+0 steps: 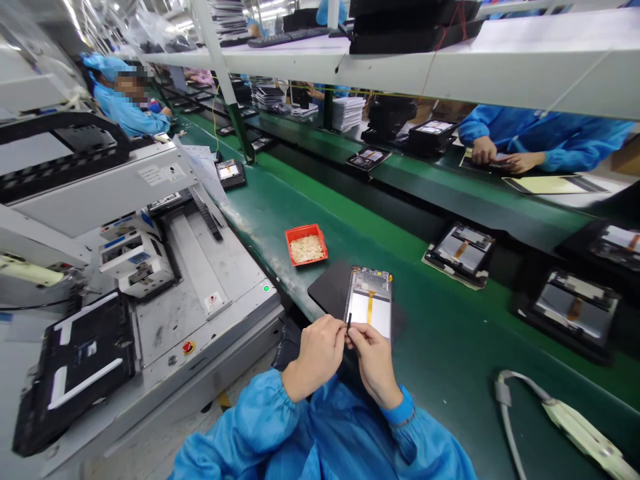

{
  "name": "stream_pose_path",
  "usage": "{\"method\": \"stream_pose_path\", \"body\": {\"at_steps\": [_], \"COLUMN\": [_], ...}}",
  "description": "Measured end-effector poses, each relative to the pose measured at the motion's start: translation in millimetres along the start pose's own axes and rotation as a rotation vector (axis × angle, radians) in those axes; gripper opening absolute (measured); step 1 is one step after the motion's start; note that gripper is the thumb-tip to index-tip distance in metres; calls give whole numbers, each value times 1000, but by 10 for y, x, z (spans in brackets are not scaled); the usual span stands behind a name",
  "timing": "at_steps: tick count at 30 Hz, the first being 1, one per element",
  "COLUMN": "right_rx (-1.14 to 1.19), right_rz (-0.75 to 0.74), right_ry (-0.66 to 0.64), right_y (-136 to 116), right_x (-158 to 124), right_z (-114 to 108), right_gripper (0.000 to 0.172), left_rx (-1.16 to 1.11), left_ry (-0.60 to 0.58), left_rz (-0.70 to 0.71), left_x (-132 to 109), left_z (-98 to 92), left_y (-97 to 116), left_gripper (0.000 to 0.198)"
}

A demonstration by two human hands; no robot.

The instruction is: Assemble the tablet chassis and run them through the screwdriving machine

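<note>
My left hand and my right hand meet just above the near edge of the green bench, fingers pinched together on a small thin dark strip. Directly beyond them lies an opened tablet, back side up, showing a white panel and an orange flex cable, resting on a dark mat. A red tray of small pale parts sits a little farther off to the left.
A grey machine with a black fixture fills the left. More opened tablets lie on the conveyor to the right. A white cabled tool rests at the near right. Other workers in blue sit across and at the far left.
</note>
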State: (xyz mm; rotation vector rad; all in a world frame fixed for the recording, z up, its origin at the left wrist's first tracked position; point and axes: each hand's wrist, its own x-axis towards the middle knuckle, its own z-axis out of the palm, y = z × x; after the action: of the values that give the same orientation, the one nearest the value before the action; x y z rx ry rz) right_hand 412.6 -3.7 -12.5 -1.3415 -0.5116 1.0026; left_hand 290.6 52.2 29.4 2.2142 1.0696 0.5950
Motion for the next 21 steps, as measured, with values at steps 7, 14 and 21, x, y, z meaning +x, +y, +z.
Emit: {"method": "stream_pose_path", "body": {"at_steps": [7,14,21], "right_rx": [-222,-334,-325], "right_rz": [-145,-243,-232], "right_ry": [-19,8,-12], "right_y": [-51,-138,-157], "right_x": [-37,-53,-38], "right_z": [-48,-22,-9], "right_gripper": [23,19,18], "left_rx": [-139,-212,-292], "left_ry": [-7,0,-1], "left_rz": [-46,-81,-149], "left_x": [55,63,101], "left_z": [-65,-79,-62], "left_y": [9,16,-44], "left_gripper": [25,25,20]}}
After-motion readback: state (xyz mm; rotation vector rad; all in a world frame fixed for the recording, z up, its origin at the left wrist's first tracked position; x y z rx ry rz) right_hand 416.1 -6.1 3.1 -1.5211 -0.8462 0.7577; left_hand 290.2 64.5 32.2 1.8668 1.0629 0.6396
